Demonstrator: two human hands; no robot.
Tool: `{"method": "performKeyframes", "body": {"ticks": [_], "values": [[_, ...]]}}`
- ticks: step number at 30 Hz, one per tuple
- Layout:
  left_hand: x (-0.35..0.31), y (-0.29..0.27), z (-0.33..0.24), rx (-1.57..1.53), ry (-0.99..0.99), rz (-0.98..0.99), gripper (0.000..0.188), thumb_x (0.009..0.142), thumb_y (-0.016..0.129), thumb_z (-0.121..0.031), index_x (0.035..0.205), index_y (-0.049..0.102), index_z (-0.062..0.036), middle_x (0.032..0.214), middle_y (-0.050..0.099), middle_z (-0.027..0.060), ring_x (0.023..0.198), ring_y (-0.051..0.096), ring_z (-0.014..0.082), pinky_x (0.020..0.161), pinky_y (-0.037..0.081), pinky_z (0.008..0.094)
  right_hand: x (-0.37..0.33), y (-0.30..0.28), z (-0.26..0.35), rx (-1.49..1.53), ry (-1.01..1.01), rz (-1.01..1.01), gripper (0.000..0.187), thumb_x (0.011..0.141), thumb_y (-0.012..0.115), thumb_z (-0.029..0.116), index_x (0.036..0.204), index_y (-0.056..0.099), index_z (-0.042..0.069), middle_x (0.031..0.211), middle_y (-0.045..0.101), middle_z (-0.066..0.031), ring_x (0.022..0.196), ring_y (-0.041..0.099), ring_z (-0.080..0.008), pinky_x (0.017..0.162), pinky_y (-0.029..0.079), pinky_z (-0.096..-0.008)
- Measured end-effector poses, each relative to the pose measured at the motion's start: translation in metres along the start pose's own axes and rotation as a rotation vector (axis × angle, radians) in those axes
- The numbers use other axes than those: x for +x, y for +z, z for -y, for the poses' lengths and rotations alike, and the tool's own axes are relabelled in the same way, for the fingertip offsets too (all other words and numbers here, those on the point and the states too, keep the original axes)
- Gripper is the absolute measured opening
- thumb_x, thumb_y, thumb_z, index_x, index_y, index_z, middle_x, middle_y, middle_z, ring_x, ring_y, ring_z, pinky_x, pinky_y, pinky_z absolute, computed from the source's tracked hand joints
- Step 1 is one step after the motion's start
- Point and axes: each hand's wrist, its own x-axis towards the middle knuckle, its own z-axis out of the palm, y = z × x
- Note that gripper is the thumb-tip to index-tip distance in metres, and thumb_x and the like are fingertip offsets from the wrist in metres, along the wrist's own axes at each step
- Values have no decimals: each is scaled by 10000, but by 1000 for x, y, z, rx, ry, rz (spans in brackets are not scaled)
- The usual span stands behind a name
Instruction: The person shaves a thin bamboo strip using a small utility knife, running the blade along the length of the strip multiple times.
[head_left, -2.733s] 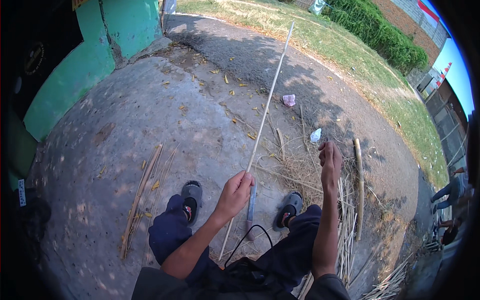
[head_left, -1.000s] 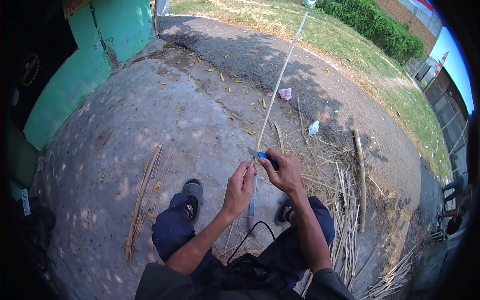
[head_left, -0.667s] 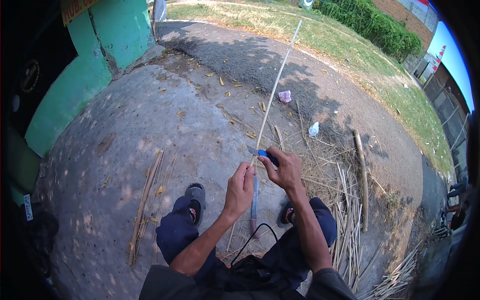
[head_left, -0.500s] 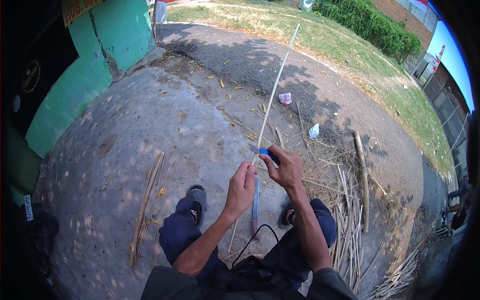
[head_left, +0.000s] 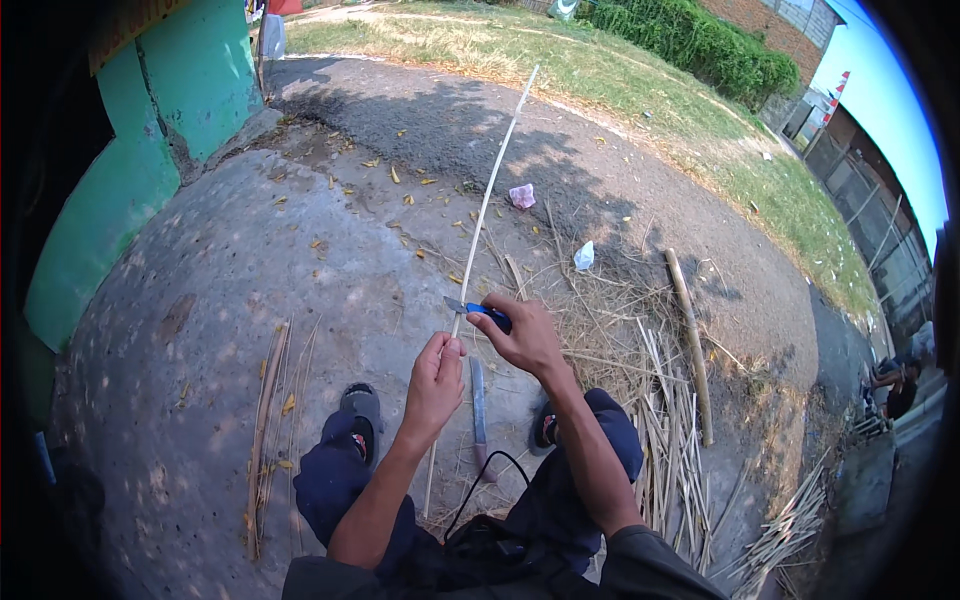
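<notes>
Blade to strip: I judge this to be the shaving step.
From my remote view, the left hand (head_left: 436, 380) has a closed pinch on the long pale strip (head_left: 492, 185), which slants up between the shoes (head_left: 361, 410), its far end angled out away from the body. The right hand (head_left: 527, 338) is wrapped around the blue-handled knife (head_left: 488, 317), its blade crossing the strip just beyond the left fingertips; I cannot tell how deep it bites. I think the next stroke calls for a steady left pinch, a shallow blade angle, and an edge directed away from those fingers.
</notes>
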Motion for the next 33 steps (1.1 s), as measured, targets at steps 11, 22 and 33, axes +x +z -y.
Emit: {"method": "performKeyframes", "body": {"ticks": [11,22,33], "values": [[3,-3,11,40,13,32,254,1168,442,-306,1040,529,-104,602,291,-99,452,241,5,402,200,241,-10,9,-11,254,83,123,519,1007,650,542,1058,732,32,769,682,-186,729,705,-341,666,511,-436],[4,3,12,69,-10,41,276,1171,426,-344,1040,516,-118,605,282,-96,439,222,2,386,175,234,-14,2,-8,30,-3,5,461,991,654,564,1046,768,120,693,686,-156,665,702,-384,612,521,-467],[-6,20,26,28,-16,59,264,1169,433,-337,1025,496,-126,624,275,-93,458,225,6,399,187,230,17,-8,-71,-146,303,-525,489,1022,614,552,1006,764,86,778,738,-174,725,725,-374,662,519,-467]]}}
